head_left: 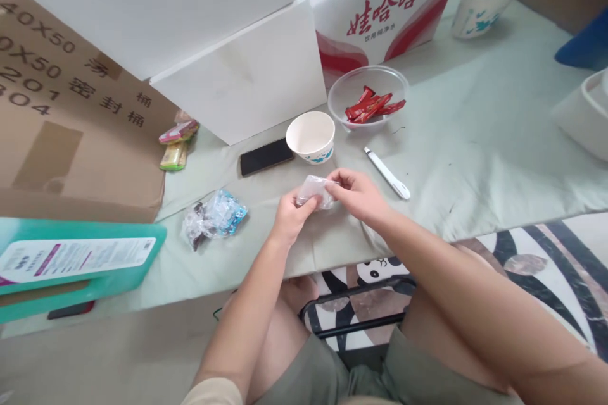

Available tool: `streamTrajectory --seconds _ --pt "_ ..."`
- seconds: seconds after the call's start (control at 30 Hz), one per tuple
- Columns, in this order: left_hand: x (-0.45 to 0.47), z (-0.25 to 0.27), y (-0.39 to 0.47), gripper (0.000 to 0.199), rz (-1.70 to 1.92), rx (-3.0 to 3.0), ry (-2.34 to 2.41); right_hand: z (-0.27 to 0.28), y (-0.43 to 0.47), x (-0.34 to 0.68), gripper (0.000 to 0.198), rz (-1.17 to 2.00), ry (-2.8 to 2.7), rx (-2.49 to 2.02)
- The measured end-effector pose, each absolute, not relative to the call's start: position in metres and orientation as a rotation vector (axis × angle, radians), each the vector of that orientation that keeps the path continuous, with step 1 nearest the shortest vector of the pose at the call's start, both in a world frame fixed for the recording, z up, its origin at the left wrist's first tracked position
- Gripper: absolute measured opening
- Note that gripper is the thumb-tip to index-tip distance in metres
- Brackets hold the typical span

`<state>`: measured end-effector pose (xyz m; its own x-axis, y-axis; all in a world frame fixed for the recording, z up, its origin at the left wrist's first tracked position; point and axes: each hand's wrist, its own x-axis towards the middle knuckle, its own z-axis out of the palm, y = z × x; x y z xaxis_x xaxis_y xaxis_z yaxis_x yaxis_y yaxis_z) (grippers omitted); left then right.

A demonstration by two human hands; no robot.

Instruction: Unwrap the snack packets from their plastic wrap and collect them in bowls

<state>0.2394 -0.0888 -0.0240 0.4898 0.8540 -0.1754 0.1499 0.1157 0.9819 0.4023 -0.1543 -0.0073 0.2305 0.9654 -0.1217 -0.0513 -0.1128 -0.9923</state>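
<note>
Between my two hands is a small clear plastic packet [313, 187] with something whitish inside, held above the cloth near the table's front edge. My left hand [291, 215] is closed on its left side, the thumb pressed on top. With pinched fingers my right hand [354, 191] grips its right edge. Just behind the packet stands a white paper bowl [311, 133] with blue leaf prints. A white utility knife [387, 172] lies to the right of my right hand. Left of the bowl is a black phone [266, 157].
A clear plastic bowl [368, 85] holds red packets [373, 106]. Crumpled wrappers [216, 216] lie at left, beside a teal jug [95, 259] and a cardboard box [76, 120]. White boxes [251, 69] stand at the back. Another paper bowl [484, 6] is at far right.
</note>
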Motion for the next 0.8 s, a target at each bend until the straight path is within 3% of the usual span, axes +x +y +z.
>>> streamTrajectory --seconds 0.33,0.47,0.6,0.8 --pt "0.275 0.069 -0.022 0.011 1.047 2.210 1.279 -0.004 -0.166 0.416 0.014 1.175 -0.984 -1.386" --pt "0.325 0.068 0.018 0.030 0.649 2.425 1.198 -0.003 -0.164 0.415 0.014 1.169 -1.022 -1.350" --pt "0.367 0.045 0.037 0.036 0.196 2.423 1.124 -0.002 -0.161 0.414 0.012 1.151 -1.037 -1.353" --pt "0.394 0.048 0.039 0.022 -0.738 1.991 1.275 0.003 -0.159 0.415 0.011 1.141 -1.045 -1.380"
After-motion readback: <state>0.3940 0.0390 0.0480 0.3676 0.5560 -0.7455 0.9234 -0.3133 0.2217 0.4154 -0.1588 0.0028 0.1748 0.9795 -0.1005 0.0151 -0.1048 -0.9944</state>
